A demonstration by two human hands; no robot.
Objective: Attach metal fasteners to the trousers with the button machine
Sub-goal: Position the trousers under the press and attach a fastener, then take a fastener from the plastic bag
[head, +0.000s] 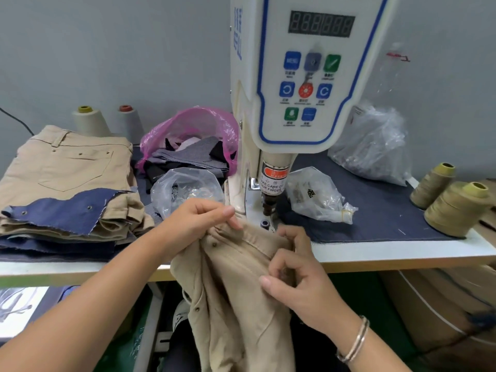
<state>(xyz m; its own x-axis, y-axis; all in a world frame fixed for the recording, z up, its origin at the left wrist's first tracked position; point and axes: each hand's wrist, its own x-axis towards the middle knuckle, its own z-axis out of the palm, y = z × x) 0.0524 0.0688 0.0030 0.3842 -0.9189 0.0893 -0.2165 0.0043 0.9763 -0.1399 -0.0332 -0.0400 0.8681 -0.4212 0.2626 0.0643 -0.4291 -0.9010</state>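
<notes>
A pair of beige trousers (236, 277) hangs over the table's front edge, its waistband lying just in front of the button machine (292, 89). My left hand (198, 221) grips the waistband on the left, close to a small metal fastener (214, 244) set in the fabric. My right hand (292, 267) pinches the waistband on the right. The machine's punch head (269, 205) stands above the lower die (264, 224), with no cloth between them.
A stack of beige trousers (64, 170) with a denim scrap lies at the left. A pink bag of cloth scraps (193, 130) and clear bags of fasteners (185, 189) (316, 197) flank the machine. Thread cones (453, 208) stand at the right.
</notes>
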